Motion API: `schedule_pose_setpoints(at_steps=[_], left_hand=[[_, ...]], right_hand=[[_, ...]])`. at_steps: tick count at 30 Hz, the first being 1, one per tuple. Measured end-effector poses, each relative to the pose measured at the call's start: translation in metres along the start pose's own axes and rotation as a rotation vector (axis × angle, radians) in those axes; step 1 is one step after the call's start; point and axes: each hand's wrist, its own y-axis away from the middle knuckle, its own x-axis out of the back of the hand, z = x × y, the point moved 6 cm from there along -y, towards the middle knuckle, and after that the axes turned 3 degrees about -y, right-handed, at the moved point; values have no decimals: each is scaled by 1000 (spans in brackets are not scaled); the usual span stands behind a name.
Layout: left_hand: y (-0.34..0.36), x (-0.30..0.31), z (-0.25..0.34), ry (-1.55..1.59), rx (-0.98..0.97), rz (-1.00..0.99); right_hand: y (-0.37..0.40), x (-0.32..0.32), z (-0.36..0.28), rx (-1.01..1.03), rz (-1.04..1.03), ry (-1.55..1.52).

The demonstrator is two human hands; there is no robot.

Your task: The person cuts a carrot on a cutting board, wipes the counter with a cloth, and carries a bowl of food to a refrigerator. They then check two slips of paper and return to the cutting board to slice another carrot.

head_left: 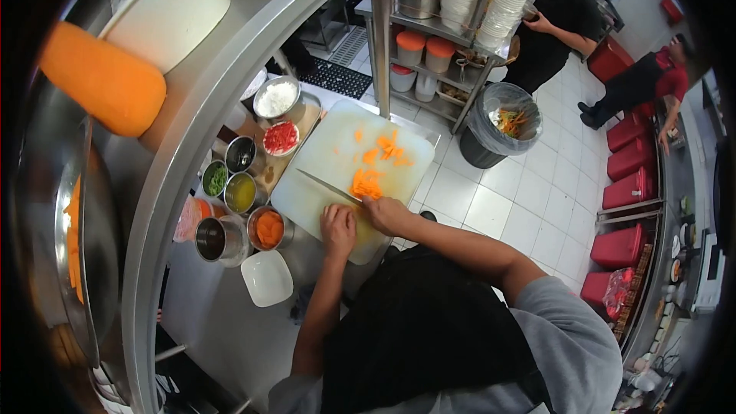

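Observation:
My right hand (389,215) is closed round the handle of a knife (328,185), whose blade points left across the white cutting board (307,202). Just beyond that hand lies a heap of chopped orange pieces (367,183), with more orange pieces (389,147) scattered farther up the board. My left hand (338,226) rests on the board near its lower left edge, fingers bent together; whether anything is under them is hidden. Left of the board stands a metal container of orange slices (268,229), with a white square bowl (267,278) below it.
Metal containers with green bits (215,180) and yellow liquid (241,192), and bowls of red pieces (281,138) and white food (277,98), stand left of the board. A curved metal shelf edge (165,153) runs overhead. Beyond are a lined bin (483,146) and two people.

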Motion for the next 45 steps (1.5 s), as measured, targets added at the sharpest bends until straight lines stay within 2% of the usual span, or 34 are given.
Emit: schedule_pose_setpoints(at_steps=[2, 4, 6, 10, 12, 14, 18, 20, 22, 24, 26, 28, 31, 34, 36, 38, 42, 44, 45], left_hand=[[-6, 9, -6, 198, 136, 97], [-39, 23, 13, 227, 91, 93], [-80, 17, 27, 231, -12, 63], [-132, -50, 8, 77, -66, -100], [-144, -76, -4, 9, 1, -276], [-149, -86, -6, -1, 4, -302], [-151, -89, -5, 6, -6, -353], [-151, -77, -2, 52, -8, -274], [-146, -56, 0, 94, -2, -198], [-135, -27, -16, 614, 283, -58], [-108, 6, -15, 605, 300, 38], [-67, 13, -32, 661, 428, 69], [-8, -13, -42, 579, 519, 63], [11, -24, -24, 509, 534, 51], [14, -20, -18, 401, 516, 38], [9, -10, -6, 180, 351, 31], [7, 0, -4, 222, 231, 38], [4, -2, -4, 178, 102, -9], [4, -4, -3, 179, 101, -11]], right_hand=[[11, 8, 0, -32, -17, -27], [27, 7, 0, -73, -50, -61], [35, -1, -1, -16, -145, -157], [44, 2, -13, 1, -216, -251], [46, 2, -10, 9, -206, -248], [50, 5, -11, -40, -273, -214], [49, 7, -4, -71, -262, -228], [45, 12, -1, -142, -304, -240], [39, 10, 9, -113, -259, -238], [34, 18, 17, -87, -166, -248], [27, 15, 35, -66, -92, -215], [23, 25, 39, -93, -98, -181], [22, 31, 30, -128, -107, -169], [23, 28, 26, -155, -83, -157], [25, 21, 20, -155, -71, -163], [26, 18, 18, -170, -34, -133], [25, 21, 12, -144, -14, -110], [22, 22, 7, -150, -81, -62], [21, 19, 6, -152, -80, -62]])
